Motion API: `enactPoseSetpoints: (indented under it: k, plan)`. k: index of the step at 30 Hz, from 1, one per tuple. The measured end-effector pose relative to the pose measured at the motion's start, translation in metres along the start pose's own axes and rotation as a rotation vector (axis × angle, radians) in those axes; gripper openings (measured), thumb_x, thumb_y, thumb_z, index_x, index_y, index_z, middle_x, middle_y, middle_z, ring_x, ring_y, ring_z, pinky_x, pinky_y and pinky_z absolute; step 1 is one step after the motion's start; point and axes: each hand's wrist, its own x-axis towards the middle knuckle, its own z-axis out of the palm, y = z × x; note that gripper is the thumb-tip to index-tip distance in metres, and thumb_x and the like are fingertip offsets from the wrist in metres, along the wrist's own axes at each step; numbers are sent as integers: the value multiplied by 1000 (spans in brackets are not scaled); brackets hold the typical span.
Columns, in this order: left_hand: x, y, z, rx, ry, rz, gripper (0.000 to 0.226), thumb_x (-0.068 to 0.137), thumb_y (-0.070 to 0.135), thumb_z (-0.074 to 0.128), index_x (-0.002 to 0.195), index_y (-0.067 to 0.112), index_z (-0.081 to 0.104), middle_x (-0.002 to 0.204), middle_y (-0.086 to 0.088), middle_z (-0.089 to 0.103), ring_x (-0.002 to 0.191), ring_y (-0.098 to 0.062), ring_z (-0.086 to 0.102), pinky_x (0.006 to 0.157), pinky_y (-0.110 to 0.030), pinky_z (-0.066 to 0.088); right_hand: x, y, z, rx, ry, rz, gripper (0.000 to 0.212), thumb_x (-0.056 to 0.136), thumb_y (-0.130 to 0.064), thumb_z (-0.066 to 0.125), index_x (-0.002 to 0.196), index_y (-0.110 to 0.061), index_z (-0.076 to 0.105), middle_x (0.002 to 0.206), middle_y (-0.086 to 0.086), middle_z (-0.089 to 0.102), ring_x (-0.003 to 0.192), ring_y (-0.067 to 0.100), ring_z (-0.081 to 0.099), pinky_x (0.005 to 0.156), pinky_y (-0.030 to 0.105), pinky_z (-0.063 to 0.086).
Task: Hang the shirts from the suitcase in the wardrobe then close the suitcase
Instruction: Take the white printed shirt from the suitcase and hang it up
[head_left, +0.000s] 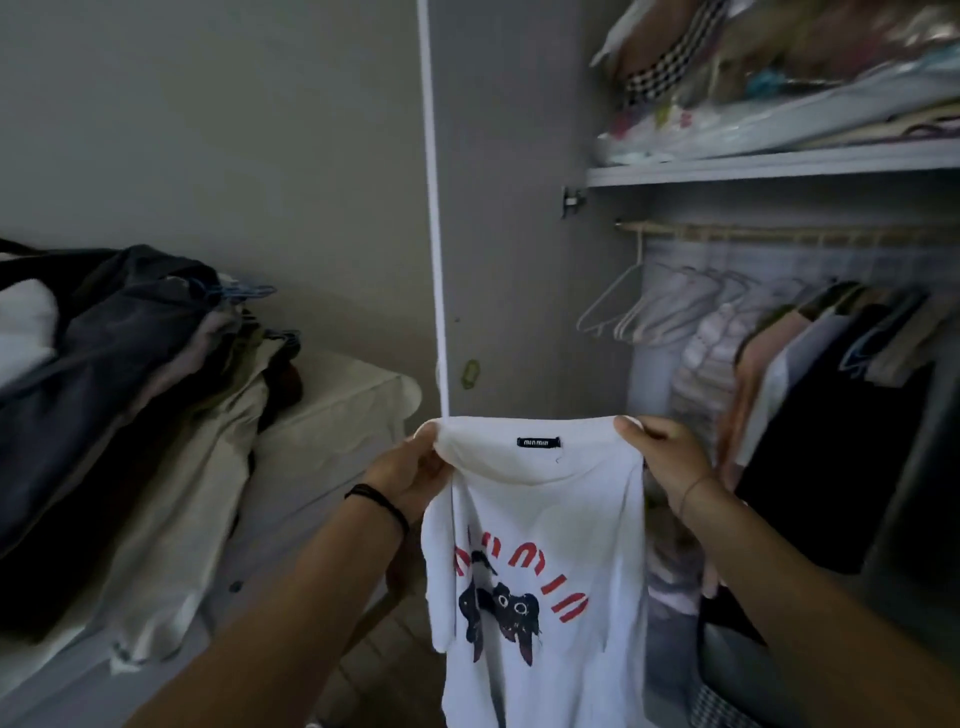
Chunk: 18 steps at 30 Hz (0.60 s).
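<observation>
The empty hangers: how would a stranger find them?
Look in the open wardrobe, under its shelf, along the rail. The empty hangers bunch at its left end, pale and bare; everything to their right carries clothes.

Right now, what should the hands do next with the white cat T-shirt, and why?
Probably free the right hand to take an empty white hanger off the wooden wardrobe rail. Both it and the left hand hold the white cat-print T-shirt by its shoulders, with no hanger inside.

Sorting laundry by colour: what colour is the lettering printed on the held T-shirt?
Red lettering on the white T-shirt, above a dark cat graphic; head view.
</observation>
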Motion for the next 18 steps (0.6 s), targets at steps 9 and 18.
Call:
enactPoseSetpoints:
  k: [9,18]
  plan:
    - [66,-22,92,125,-213,-99,25,98,24,47,94,3,60,91,-13,65,84,-24,60,74,-38,53,70,9,-67,-9,107,138,28,88,-16,66,60,-13,67,48,-5,61,48,9,52,53,18,41]
    - [151,-34,192,339,-321,24,31,90,36,60,103,8,64,93,-12,70,81,-23,68,73,-34,56,188,22,-94,-55,-41,175,20,86,-20,67,77,-4,58,53,8,43,49,18,36,47,21,30]
